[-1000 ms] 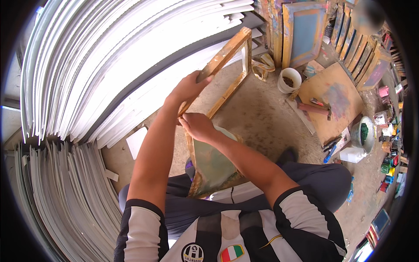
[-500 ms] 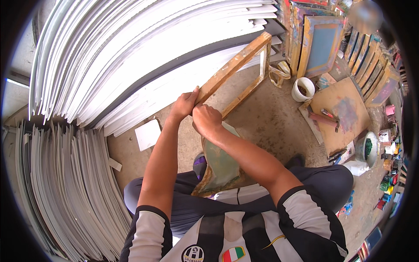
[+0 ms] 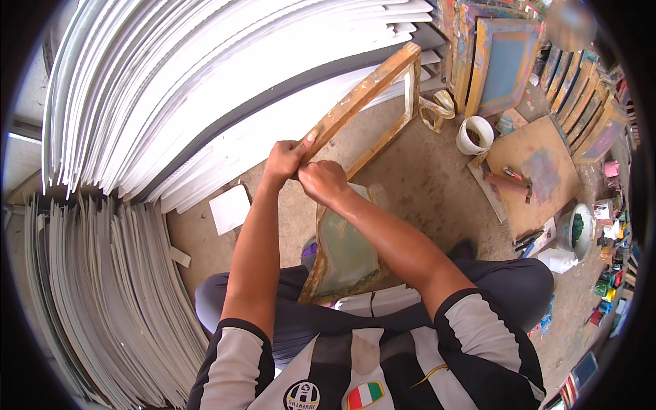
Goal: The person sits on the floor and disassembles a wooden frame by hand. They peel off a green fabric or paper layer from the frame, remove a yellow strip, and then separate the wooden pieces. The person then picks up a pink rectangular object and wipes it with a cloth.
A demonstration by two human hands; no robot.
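Note:
A wooden screen frame, its bars stained with paint, is held tilted in front of me. My left hand wraps round its near left corner, the thumb lying along the upper bar. Right beside it, my right hand is closed in a fist at the frame's near end. A greenish mesh sheet with brown, ragged edges hangs from about that fist down to my lap. The fist seems to grip the sheet's upper part, though the fingertips are hidden. Through the frame's opening, the floor shows.
White sheets are stacked at the far left, more grey-white sheets nearer. Painted screens lean at the far right. Also right are a white bucket, a stained board with a hammer, and a bowl of green stuff.
The frame and both hands have shifted slightly to the left. My left thumb lies flatter on the bar, and the mesh sheet has moved a little and looks more spread.

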